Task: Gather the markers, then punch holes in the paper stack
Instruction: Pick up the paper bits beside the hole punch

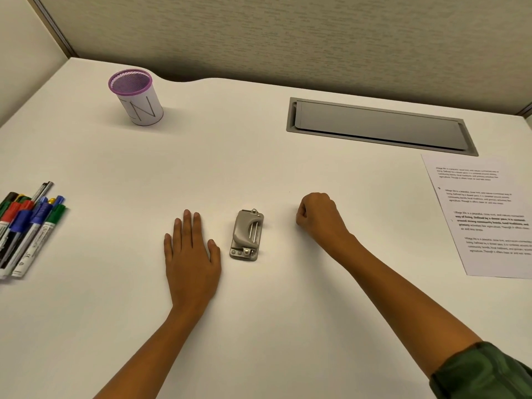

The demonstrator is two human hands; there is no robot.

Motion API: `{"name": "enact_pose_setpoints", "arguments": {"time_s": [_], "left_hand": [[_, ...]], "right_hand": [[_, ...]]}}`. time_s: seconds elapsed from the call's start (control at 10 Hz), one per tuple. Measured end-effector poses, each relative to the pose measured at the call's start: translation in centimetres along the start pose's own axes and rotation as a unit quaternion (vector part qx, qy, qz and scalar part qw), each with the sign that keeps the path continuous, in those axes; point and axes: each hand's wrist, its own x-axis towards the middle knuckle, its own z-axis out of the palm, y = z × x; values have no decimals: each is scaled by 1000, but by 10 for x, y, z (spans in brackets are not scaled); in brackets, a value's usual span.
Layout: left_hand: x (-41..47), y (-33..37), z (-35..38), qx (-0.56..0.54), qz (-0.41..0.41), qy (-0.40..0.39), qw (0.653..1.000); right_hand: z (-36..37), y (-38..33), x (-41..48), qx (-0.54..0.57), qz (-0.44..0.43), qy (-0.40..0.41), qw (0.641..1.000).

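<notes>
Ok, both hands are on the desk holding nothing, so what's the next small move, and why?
Probably slide the left hand over to the markers at the left edge of the desk and grip a few. They lie loose outside the cup, that hand is flat, free and nearer to them, and gathering comes before the hole punch and paper.

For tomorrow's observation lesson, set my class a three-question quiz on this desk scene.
1. True or false: the markers stand in the purple mesh cup.
2. What lies between the left hand and the right hand? A stapler; B hole punch; C tape.
3. Fill in: the printed paper lies toward the person's ___ side.
Key: 1 false; 2 B; 3 right.
</notes>
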Motion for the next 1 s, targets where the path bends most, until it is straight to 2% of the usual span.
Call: {"name": "enact_pose_setpoints", "arguments": {"time_s": [0.2, 0.3, 0.4, 0.5, 0.6, 0.7, 0.9, 1.0], "left_hand": [[0, 0, 0, -1, 0, 1, 1000], [0, 0, 1, -3, 0, 2, 1000], [1, -1, 1, -1, 0, 4, 1000], [1, 0, 2, 2, 1, 0, 1000], [1, -1, 2, 3, 0, 0, 1000], [1, -1, 1, 4, 0, -1, 1000], [0, 0, 0, 3, -1, 2, 1000], [0, 0, 0, 2, 0, 2, 1000]], "right_hand": [[1, 5, 3, 41, 20, -50, 998], [-11, 18, 4, 223, 75, -57, 970], [-17, 29, -1, 408, 137, -41, 902], [-18, 39, -9, 534, 163, -34, 829], [-15, 40, -12, 484, 155, -24, 861], [-10, 34, -16, 313, 83, 18, 946], [-5, 19, -12, 137, -29, 40, 989], [-4, 16, -10, 81, -40, 31, 995]]}}
